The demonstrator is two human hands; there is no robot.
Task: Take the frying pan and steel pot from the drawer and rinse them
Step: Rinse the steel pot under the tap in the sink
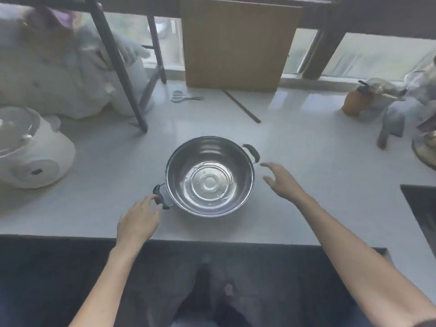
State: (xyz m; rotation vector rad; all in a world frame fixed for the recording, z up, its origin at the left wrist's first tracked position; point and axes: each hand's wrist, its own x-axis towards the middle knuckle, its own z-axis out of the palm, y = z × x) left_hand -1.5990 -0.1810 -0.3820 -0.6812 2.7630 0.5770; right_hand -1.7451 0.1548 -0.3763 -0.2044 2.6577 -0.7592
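Steel pot (209,176), one only, stands upright on the pale countertop (99,147) straight ahead of the person, its mouth open upward and a little water glinting over the ringed bottom. It has two black side handles: the near-left handle (160,197) and the far-right handle (252,152). Two bare hands are in view. The left hand (139,220) lies just beside the pot with its fingertips (154,198) touching the near-left handle, fingers relaxed rather than wrapped round it. The right hand (282,181) hovers just short of the far-right handle, fingers spread and straight, holding nothing. Around the pot there is one white rice cooker (30,149) at the left, cut off by the picture's edge; one pair of scissors (184,96) near the back; one wooden board (238,43) leaning upright against the window; one thin dark rod (240,106) lying on the countertop in front of that board; and one brown jar (354,102) at the right. White plastic bags (54,67) fill the far left behind a dark metal frame (118,64), and their contents cannot be made out. The clutter at the far right edge is blurred and cropped, too unclear to name. A dark panel (422,208) at the right is only partly in view. No frying pan is visible in this view.
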